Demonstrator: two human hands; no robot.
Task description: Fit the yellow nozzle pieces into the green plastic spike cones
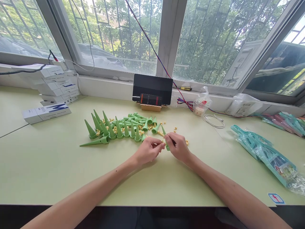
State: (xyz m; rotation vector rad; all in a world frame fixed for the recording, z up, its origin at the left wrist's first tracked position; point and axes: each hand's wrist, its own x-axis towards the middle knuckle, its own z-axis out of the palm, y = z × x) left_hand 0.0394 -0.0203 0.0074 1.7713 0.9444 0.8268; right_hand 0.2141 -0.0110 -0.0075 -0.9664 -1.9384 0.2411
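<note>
My right hand (178, 148) is closed around a green plastic cone spike (164, 135), its tip pointing up and away. My left hand (149, 150) is pinched at the cone's wide lower end, fingertips together on a small yellow piece (163, 143) that I can barely make out. Just beyond my hands lies a heap of green cones (135, 121), with a row of cones standing upright (114, 131) and one long cone lying flat (95, 142). Small yellow pieces (175, 129) are scattered among them.
A phone on a wooden stand (150, 102) leans against a dark tablet (152, 87) by the window. Stacked white boxes (56, 86) sit far left. Teal packaged items (264, 152) lie at right, a small plastic bag (201, 105) and white cable (214, 121) beyond.
</note>
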